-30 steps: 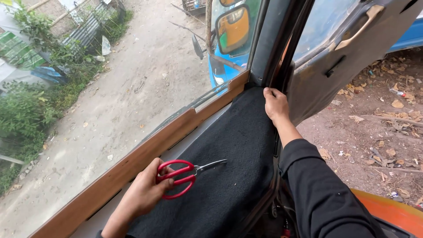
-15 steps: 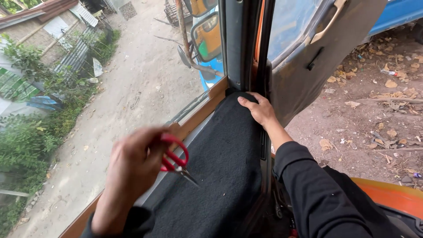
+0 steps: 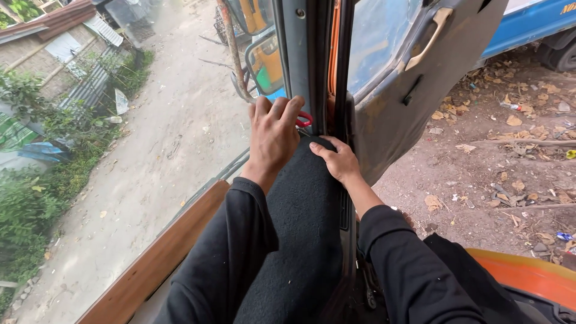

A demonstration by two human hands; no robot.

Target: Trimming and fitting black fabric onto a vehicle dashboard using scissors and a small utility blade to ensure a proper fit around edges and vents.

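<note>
Scissors [image 3: 304, 120] with red handles peek out beyond the left hand [image 3: 273, 138], which is curled around them up at the grey door pillar [image 3: 303, 54] — blades hidden, probably behind the fingers. The right hand [image 3: 337, 161] lies flat, fingers open, pressing the fuzzy black felt mat [image 3: 300, 234] beside a wooden trim strip [image 3: 156, 264].

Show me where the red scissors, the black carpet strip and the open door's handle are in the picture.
red scissors [image 3: 305, 120], head view, on the red handle loop showing beside the left hand's fingers.
black carpet strip [image 3: 303, 240], head view, on its bare middle between the two sleeves.
door handle [image 3: 427, 37], head view, on the middle of the beige grip.
</note>
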